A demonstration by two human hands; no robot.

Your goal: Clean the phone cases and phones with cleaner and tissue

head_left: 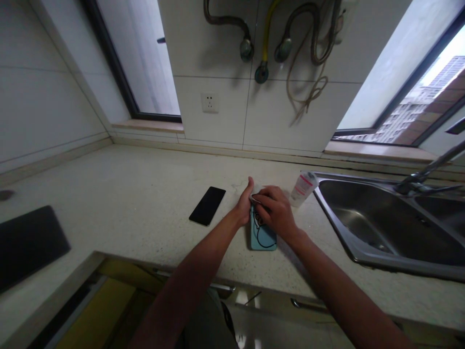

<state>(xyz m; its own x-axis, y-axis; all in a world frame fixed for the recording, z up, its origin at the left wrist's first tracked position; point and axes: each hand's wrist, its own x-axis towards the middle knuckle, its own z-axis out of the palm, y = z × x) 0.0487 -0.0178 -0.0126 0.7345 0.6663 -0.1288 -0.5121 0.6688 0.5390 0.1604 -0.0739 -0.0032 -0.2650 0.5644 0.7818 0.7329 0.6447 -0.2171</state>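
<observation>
Both hands work together near the front edge of the speckled stone countertop (pixel 145 179), just left of the stainless steel sink (pixel 363 258). A teal phone case (pixel 262 237) with a black line drawing lies flat on the stone, its top end under the hands. The right hand (pixel 274 211) is curled narrow over that end, its fingers pinching a white wipe (pixel 256 190) against the case. The left hand (pixel 244 201) stands narrow at the top edge, thumb raised; whether it grips the case or only braces it, I cannot tell.

2 hands suit this well: 1 pins the case so it cannot slide, and the other keeps firm, even pressure through the folded wipe. A white-and-pink tube (pixel 303 188) lies just right of the hands, by the sink rim; a black smartphone (pixel 207 206) sits to the left – within easy reach, but apart.
</observation>
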